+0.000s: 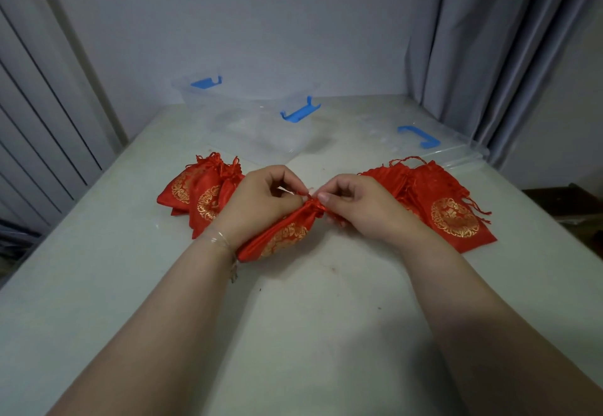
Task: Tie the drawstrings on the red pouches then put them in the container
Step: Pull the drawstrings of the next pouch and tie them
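Note:
A red pouch point(280, 236) with a gold round pattern lies between my hands, its gathered neck pointing up and right. My left hand point(261, 200) pinches one red drawstring point(305, 192) at the neck. My right hand point(355, 206) pinches the other end of the string on the opposite side. A pile of red pouches point(199, 193) with gathered necks lies to the left. A flatter stack of red pouches point(447, 210) lies to the right. The clear plastic container point(248, 121) with blue clips stands behind them, with nothing visible inside.
A clear lid point(424, 144) with a blue clip lies flat at the back right of the pale table point(310, 317). Grey curtains hang at the right, a white wall stands behind, and the table's left edge borders a ribbed panel.

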Tool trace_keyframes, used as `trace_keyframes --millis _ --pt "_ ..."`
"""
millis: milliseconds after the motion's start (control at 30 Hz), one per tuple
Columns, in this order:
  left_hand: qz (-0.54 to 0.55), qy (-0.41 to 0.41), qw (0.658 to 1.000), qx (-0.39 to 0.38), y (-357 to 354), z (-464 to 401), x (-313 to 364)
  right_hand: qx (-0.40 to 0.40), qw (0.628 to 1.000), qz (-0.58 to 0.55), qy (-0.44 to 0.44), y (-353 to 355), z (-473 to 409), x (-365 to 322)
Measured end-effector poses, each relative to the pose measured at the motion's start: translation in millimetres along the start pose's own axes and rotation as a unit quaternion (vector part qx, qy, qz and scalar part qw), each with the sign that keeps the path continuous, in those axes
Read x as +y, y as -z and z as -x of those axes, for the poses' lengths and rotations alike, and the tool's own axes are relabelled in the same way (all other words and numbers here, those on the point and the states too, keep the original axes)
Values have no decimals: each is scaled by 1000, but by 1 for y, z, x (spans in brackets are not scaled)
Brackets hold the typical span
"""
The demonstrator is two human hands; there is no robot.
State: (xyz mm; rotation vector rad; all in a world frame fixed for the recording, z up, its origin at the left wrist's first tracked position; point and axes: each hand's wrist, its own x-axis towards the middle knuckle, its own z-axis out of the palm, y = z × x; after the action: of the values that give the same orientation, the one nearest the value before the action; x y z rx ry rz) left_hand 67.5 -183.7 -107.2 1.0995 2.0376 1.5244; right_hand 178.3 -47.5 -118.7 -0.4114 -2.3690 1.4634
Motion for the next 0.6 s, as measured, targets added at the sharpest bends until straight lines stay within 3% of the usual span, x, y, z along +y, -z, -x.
trace_keyframes --millis 167,400,501,601 --pt "-31 30 999 24 -6 0 -3 58 989 126 58 -6 -1 -1" --pt "-46 75 996 15 -6 2 -4 56 950 271 143 -14 5 -8" --pt "-74 38 996 31 -7 1 -3 65 957 242 143 -15 3 -6" --pt "-122 -17 991 56 -9 0 -4 98 982 131 99 -13 1 -3"
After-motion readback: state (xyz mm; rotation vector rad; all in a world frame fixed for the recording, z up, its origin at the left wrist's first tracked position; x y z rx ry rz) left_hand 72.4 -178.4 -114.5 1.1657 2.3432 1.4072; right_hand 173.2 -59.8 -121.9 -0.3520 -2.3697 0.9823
